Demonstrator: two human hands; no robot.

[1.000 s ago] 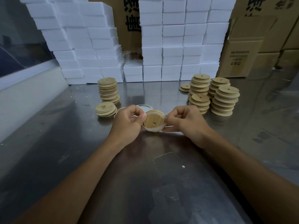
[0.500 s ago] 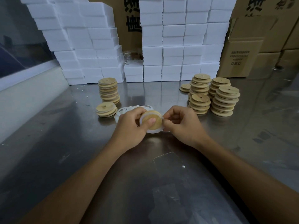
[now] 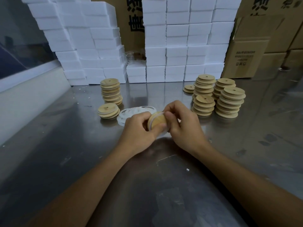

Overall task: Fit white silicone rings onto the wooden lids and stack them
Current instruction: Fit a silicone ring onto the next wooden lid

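Steel table [image 3: 65,145], both hands [image 3: 164,126] gripping tilted wooden lid [image 3: 157,121], face toward camera, ring [image 3: 155,115] on rim

Large black Chinese characters, cut off by foam blocks and the frame edge, mark the brown cartons [image 3: 131,22] at the back. A smaller box [image 3: 244,59] at right carries lines of small print and symbols, too blurred to read.

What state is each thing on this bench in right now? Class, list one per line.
Wooden lid: held off the table, tilted, white ring partly round its rim.
Left hand: grips the lid.
Right hand: pinches the ring at the lid's edge.
Loose rings: lying flat in a pile.
Lid stacks: upright.
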